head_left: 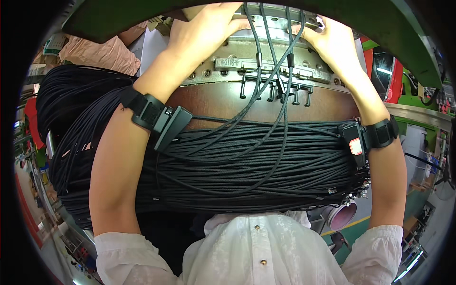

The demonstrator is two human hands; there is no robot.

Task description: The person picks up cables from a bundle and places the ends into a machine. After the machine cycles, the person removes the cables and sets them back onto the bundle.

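My left hand and my right hand grip opposite ends of a metal mould plate at the top of the view. Both thumbs lie along its near side; the other fingers are mostly hidden behind the hands and the dark machine edge. Several black braided cables run up over the plate between my hands. Nearer to me sits a lower metal mould block with bolt holes. Black plastic pieces joined by a thin runner lie at its near edge, under the cables.
A thick bundle of black cables lies across the brown board, with metal connectors at its right end. More coiled cables hang at the left. Dark machine edges overhang the top. Crumpled brown paper is at far left.
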